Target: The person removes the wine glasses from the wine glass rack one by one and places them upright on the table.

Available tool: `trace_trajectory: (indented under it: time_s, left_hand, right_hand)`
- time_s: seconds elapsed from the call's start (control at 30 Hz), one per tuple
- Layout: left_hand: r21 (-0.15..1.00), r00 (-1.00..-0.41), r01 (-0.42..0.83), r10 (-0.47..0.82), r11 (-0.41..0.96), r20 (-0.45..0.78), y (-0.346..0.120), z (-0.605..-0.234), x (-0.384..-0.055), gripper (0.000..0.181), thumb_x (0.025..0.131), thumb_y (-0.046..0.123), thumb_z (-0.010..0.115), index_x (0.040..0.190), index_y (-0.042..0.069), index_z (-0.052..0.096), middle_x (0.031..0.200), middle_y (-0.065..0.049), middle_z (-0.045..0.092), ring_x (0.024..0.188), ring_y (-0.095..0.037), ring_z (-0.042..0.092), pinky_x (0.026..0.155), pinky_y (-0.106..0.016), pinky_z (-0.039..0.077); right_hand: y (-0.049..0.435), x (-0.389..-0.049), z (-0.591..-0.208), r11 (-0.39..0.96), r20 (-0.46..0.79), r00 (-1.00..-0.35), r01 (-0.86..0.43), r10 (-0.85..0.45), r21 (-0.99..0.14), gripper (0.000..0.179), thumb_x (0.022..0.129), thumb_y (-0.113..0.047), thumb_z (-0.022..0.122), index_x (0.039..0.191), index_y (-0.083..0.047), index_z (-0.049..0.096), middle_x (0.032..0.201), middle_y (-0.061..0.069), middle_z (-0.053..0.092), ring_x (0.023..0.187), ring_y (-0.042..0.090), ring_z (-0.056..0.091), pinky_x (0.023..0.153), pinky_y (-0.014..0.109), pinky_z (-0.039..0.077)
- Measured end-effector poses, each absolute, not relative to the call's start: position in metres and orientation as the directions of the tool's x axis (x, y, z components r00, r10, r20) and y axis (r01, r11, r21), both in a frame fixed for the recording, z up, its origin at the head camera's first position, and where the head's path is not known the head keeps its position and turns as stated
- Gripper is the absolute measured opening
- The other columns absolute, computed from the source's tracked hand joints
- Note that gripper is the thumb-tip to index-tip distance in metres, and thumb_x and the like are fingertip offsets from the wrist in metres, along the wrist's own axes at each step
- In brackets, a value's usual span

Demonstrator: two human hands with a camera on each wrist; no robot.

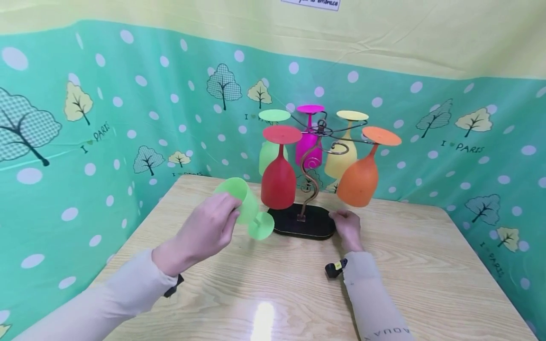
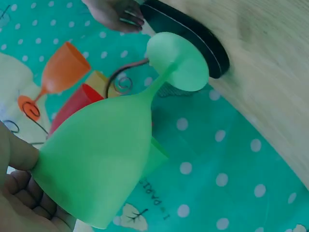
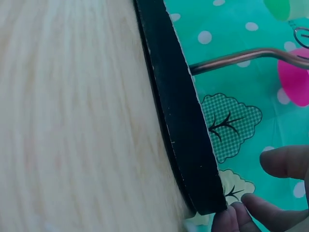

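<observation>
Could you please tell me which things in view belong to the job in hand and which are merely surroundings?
Likely job things:
held green glass
copper-coloured rack
black base
five hanging glasses

Surroundings:
wooden table
dotted backdrop
printed sign

This looks like a curtained-off corner, closer to a makeshift recording booth than a lived-in room; whether it stands in a home or a studio cannot be told. Teal fabric hangings with pale polka dots, printed trees and "PARIS" lettering [image 1: 164, 123] line the back and sides, under a plain pale-yellow fabric band [image 1: 384, 28]. A pale wood-grain desk [image 1: 298, 293] stands close against them, bearing a copper-coloured metal stemware rack with a black oval base [image 1: 317, 221]; a small black wrist-worn camera [image 1: 334, 269] suggests filming.
</observation>
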State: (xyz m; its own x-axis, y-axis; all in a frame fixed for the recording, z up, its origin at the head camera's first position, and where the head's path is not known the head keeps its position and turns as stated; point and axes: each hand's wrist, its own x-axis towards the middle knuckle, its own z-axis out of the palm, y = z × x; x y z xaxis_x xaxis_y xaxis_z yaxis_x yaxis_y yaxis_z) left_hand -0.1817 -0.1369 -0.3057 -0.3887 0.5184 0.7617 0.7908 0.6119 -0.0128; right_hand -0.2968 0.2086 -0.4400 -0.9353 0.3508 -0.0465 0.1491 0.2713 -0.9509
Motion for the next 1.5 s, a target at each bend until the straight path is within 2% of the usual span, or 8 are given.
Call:
trace_trajectory:
  time_s: [0.17,0.53,0.8,0.93,1.17,1.33,1.5]
  left_hand:
    - [-0.004,-0.456,0.744,0.511,0.668,0.728,-0.145,-0.301,-0.196,0.012,0.08,-0.007,0.063,0.09,-0.002,0.058,0.079,-0.006,0.054,0.07,-0.02,0.05,0.06,-0.031,0.047]
    - [0.004,-0.554,0.653,0.474,0.757,0.684,-0.164,-0.294,-0.236,0.009,0.08,-0.008,0.062,0.088,-0.003,0.058,0.078,-0.011,0.056,0.071,-0.027,0.051,0.062,-0.037,0.046]
    - [-0.013,-0.659,0.56,0.455,0.828,0.599,-0.179,-0.293,-0.263,0.003,0.084,-0.003,0.061,0.087,-0.004,0.06,0.076,-0.01,0.055,0.07,-0.027,0.05,0.062,-0.037,0.045]
    - [-0.015,-0.709,0.504,0.424,0.864,0.564,-0.188,-0.297,-0.278,0.007,0.086,0.0,0.061,0.091,-0.005,0.062,0.081,-0.013,0.059,0.073,-0.029,0.054,0.063,-0.039,0.048]
    - [-0.055,-0.756,0.423,0.385,0.905,0.53,-0.203,-0.305,-0.304,0.005,0.087,0.001,0.058,0.087,-0.004,0.06,0.075,-0.011,0.054,0.067,-0.028,0.051,0.055,-0.039,0.046]
    - [-0.044,-0.793,0.376,0.346,0.926,0.501,-0.21,-0.308,-0.316,0.004,0.086,0.0,0.058,0.084,-0.003,0.057,0.075,-0.011,0.053,0.067,-0.027,0.051,0.056,-0.039,0.046]
    - [-0.032,-0.801,0.365,0.332,0.93,0.499,-0.213,-0.31,-0.324,0.003,0.087,-0.001,0.057,0.086,-0.004,0.057,0.077,-0.012,0.054,0.071,-0.03,0.051,0.062,-0.04,0.045]
  right_hand:
    - [0.212,-0.297,-0.446,0.259,-0.084,-0.939,0.177,0.334,-0.95,0.035,0.086,-0.015,0.064,0.113,0.007,0.06,0.119,0.019,0.056,0.104,0.027,0.049,0.084,0.035,0.042]
    - [0.216,-0.298,-0.451,0.29,-0.075,-0.945,0.172,0.317,-0.942,0.037,0.081,0.001,0.06,0.116,0.011,0.058,0.123,0.024,0.053,0.112,0.031,0.047,0.091,0.039,0.041]
    - [0.215,-0.297,-0.447,0.32,-0.087,-0.95,0.186,0.3,-0.929,0.038,0.079,0.0,0.065,0.116,0.009,0.059,0.124,0.024,0.054,0.112,0.032,0.047,0.094,0.041,0.041]
    - [0.214,-0.297,-0.446,0.345,-0.081,-0.951,0.186,0.297,-0.92,0.039,0.078,0.0,0.066,0.115,0.008,0.06,0.123,0.024,0.055,0.11,0.032,0.048,0.094,0.041,0.041]
    - [0.215,-0.299,-0.45,0.37,-0.071,-0.952,0.184,0.298,-0.911,0.038,0.077,0.0,0.067,0.113,0.008,0.06,0.118,0.023,0.056,0.108,0.032,0.049,0.095,0.043,0.04]
    - [0.214,-0.3,-0.45,0.375,-0.073,-0.952,0.186,0.296,-0.908,0.035,0.079,0.0,0.066,0.113,0.007,0.061,0.115,0.022,0.057,0.104,0.031,0.05,0.089,0.041,0.042]
    - [0.215,-0.299,-0.449,0.39,-0.071,-0.952,0.19,0.299,-0.901,0.034,0.079,-0.001,0.067,0.112,0.007,0.061,0.114,0.022,0.058,0.101,0.031,0.051,0.087,0.041,0.043]
